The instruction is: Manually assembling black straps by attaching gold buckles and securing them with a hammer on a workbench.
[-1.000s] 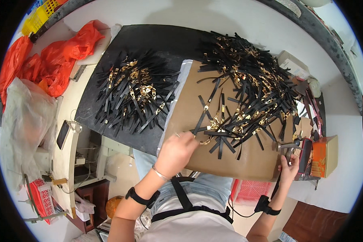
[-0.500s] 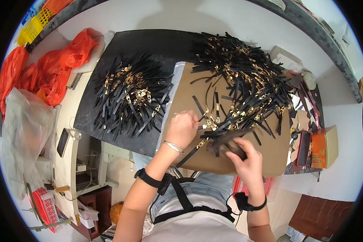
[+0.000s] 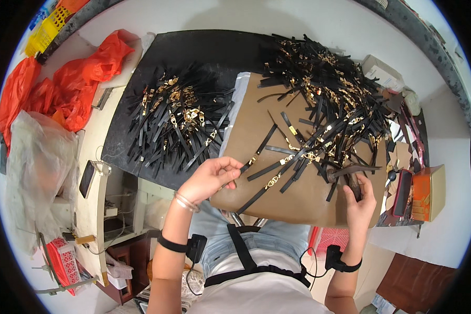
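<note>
My left hand [image 3: 210,178] pinches the near end of a black strap with a gold buckle [image 3: 261,149], which lies slanted on a brown board [image 3: 298,206]. My right hand [image 3: 359,198] is at the board's right edge, closed around a brown-handled tool [image 3: 352,182]. Several loose straps [image 3: 282,172] lie between the two hands. A big heap of black straps with gold fittings [image 3: 329,99] covers the board's far right. A second, flatter pile of straps [image 3: 178,123] lies to the left on a black mat [image 3: 204,49].
Orange plastic bags [image 3: 73,83] and a clear bag [image 3: 36,167] sit at the far left. A phone [image 3: 87,178] lies on the white ledge. An orange box [image 3: 426,193] and a dark flat object [image 3: 403,191] stand at the right. A yellow crate [image 3: 44,34] is top left.
My right hand moved from the board's near middle to its right edge and now grips the tool. My left hand drew back toward me with a strap.
</note>
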A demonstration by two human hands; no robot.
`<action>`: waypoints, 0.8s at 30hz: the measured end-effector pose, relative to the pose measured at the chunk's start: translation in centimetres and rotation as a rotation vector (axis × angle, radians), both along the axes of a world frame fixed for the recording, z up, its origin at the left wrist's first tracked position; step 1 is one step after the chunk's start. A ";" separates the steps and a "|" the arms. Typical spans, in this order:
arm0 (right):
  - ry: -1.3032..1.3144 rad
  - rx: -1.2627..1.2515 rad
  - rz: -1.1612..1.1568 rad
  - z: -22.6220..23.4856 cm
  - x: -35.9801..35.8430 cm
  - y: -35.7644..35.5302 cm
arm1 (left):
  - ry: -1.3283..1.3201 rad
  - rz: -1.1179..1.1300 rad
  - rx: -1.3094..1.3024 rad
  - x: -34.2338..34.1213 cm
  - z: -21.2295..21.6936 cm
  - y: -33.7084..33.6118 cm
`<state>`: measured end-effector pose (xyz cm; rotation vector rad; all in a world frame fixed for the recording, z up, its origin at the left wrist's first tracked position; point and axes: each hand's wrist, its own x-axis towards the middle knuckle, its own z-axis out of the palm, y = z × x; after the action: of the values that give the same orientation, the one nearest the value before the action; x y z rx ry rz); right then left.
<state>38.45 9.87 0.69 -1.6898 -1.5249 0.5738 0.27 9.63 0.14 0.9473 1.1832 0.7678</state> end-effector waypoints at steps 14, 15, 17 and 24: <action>0.627 -0.252 0.059 1.4 -3.5 -4.9 | 0.841 0.161 0.301 3.2 0.9 -5.7; 0.576 -0.243 0.093 1.4 -3.9 -5.0 | 1.110 0.168 0.584 3.6 0.8 -5.7; 0.485 -0.171 0.115 1.0 -5.2 -5.1 | 1.058 0.251 0.607 5.1 0.6 -4.9; -0.140 -0.172 0.333 4.3 -7.2 -4.1 | 0.916 0.341 0.648 5.5 -1.3 -4.6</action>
<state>31.23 5.74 4.96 -1.6401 -1.9244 0.7919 5.75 5.03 -1.16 1.7698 1.9761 1.0614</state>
